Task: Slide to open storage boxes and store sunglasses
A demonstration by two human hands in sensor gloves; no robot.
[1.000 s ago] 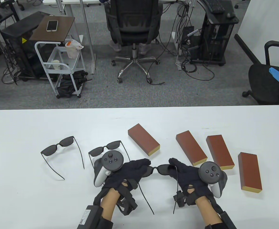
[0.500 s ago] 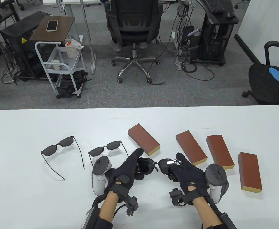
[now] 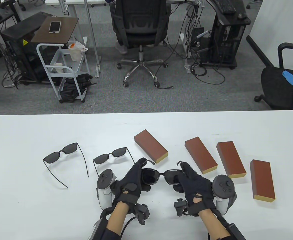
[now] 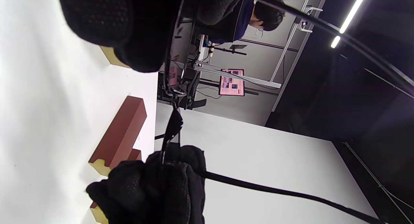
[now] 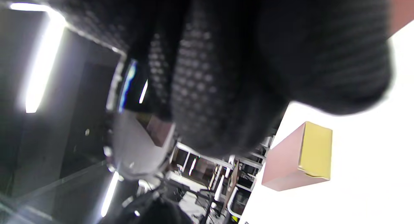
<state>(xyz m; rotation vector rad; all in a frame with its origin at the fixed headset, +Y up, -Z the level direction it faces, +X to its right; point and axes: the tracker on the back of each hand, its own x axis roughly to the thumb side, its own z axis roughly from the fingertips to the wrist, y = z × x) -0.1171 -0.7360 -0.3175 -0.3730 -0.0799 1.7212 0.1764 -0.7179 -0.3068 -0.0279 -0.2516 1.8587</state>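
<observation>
Both gloved hands hold one pair of dark sunglasses [image 3: 161, 176] just above the white table [image 3: 23, 212]. My left hand [image 3: 142, 171] grips the left lens end and my right hand [image 3: 182, 172] grips the right one. The open temples stick up and away. In the left wrist view the sunglasses [image 4: 173, 127] appear edge-on between left fingers [image 4: 129, 29] and my right hand [image 4: 155, 185]. Four shut red-brown storage boxes [image 3: 151, 146] [image 3: 201, 155] [image 3: 231, 159] [image 3: 262, 179] lie to the right. In the right wrist view glove fingers [image 5: 226, 72] cover most of the frame, beside one box [image 5: 300, 156].
Two more pairs of sunglasses [image 3: 61, 153] [image 3: 110, 156] lie unfolded on the table's left half. Beyond the far table edge stand an office chair [image 3: 140, 22], a white cart [image 3: 61, 67] and computer towers.
Both hands have rolled inward and turned the sunglasses over. The temples, which trailed toward the near edge, now point up and away. The glasses sit slightly higher and farther.
</observation>
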